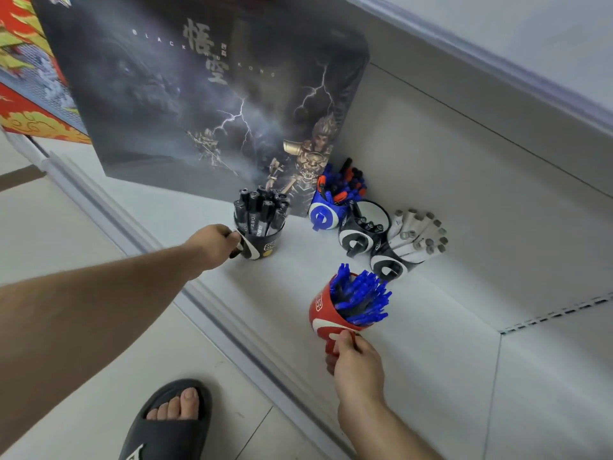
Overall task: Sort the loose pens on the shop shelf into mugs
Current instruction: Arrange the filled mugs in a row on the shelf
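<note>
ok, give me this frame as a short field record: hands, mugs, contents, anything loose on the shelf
left hand: left hand grips handle of black ceramic mug
right hand: right hand grips handle of red ceramic mug
black mug contents: black markers
red mug contents: blue pens
other mugs: blue mug, mixed blue and orange pens; black-and-white mug, a few dark pens; black-and-white mug with white markers
loose pens: none visible on white shelf
behind: dark poster box

White shelf [414, 343]: five pen-filled mugs [356, 240], box [199, 94].
</note>
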Available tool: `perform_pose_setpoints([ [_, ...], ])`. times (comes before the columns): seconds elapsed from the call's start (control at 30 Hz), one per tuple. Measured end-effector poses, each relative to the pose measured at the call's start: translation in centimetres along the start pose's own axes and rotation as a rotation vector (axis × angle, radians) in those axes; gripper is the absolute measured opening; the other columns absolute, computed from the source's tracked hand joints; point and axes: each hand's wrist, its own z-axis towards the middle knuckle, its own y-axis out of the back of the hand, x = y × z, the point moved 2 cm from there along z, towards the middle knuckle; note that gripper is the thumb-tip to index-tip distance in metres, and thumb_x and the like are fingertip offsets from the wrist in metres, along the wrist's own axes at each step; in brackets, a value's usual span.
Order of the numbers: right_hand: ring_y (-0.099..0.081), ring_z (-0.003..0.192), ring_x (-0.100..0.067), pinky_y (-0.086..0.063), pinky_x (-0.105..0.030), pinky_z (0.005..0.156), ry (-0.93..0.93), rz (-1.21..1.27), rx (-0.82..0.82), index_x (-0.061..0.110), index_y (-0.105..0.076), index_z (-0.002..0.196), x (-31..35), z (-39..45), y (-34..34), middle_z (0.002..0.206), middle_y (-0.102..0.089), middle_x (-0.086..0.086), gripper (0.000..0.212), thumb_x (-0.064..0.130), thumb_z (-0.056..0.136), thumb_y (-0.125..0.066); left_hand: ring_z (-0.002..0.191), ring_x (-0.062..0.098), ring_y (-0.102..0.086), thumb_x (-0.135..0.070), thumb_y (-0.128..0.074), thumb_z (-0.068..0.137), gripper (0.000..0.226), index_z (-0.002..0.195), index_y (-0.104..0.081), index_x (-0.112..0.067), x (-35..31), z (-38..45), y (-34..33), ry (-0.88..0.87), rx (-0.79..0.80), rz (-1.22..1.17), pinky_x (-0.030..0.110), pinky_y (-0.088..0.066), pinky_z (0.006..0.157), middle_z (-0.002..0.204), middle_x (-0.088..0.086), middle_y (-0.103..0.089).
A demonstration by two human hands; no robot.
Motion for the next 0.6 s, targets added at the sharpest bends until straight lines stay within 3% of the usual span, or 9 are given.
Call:
perform_pose_setpoints([
  [0.1, -0.06, 0.066, -0.026, -0.054, -0.047, 0.081, 0.006, 0.015, -0.077, 0.015, -0.064, 0.073, -0.5, 0.3, 3.5, 0.065, -0.065, -0.002, 0.029, 0.021, 0.099, -0.05, 0.068, 0.023, -0.048, -0.028, -0.047, 0.1, 0.034, 0.075, -0.063, -0.013, -0.5, -2.5, -1.0, -0.002, -0.011, -0.102, 0.028, -0.034, 0.058, 0.07, 0.002, -0.056],
  [0.3, -0.056, 0.066, -0.02, -0.048, -0.037, 0.073, 0.012, 0.187, -0.229, 0.014, -0.06, 0.081, 0.4, 2.4, 9.1, 0.077, -0.061, -0.005, 0.027, 0.014, 0.102, -0.043, 0.056, 0.017, -0.045, -0.027, -0.056, 0.095, 0.037, 0.061, -0.068, -0.019, -1.6, -8.1, -4.0, 0.001, 0.003, -0.187, 0.025, -0.034, 0.051, 0.064, 0.001, -0.057],
  [0.4, -0.055, 0.066, -0.019, -0.046, -0.03, 0.067, -0.028, 0.231, -0.268, 0.011, -0.059, 0.088, 1.1, 4.6, 10.4, 0.08, -0.059, -0.006, 0.024, 0.015, 0.104, -0.042, 0.064, 0.019, -0.053, -0.03, -0.06, 0.092, 0.034, 0.062, -0.073, -0.02, -2.4, -10.3, -6.4, -0.01, 0.046, -0.286, 0.027, -0.042, 0.06, 0.075, 0.009, -0.069],
  [0.47, -0.058, 0.07, -0.024, -0.048, -0.033, 0.072, -0.042, 0.205, -0.281, 0.012, -0.06, 0.091, 1.3, 6.5, 10.6, 0.084, -0.062, -0.008, 0.023, 0.017, 0.103, -0.042, 0.066, 0.021, -0.054, -0.033, -0.062, 0.092, 0.03, 0.069, -0.075, -0.019, -3.1, -11.2, -7.5, -0.02, 0.071, -0.331, 0.031, -0.046, 0.065, 0.084, 0.014, -0.072],
  [0.6, -0.062, 0.078, -0.03, -0.053, -0.041, 0.085, -0.062, 0.159, -0.263, 0.011, -0.066, 0.101, 2.2, 9.7, 10.6, 0.077, -0.064, -0.005, 0.023, 0.018, 0.1, -0.044, 0.067, 0.017, -0.058, -0.032, -0.065, 0.092, 0.028, 0.07, -0.078, -0.021, -4.5, -12.4, -8.9, -0.045, 0.122, -0.4, 0.04, -0.056, 0.082, 0.073, 0.001, -0.073],
])
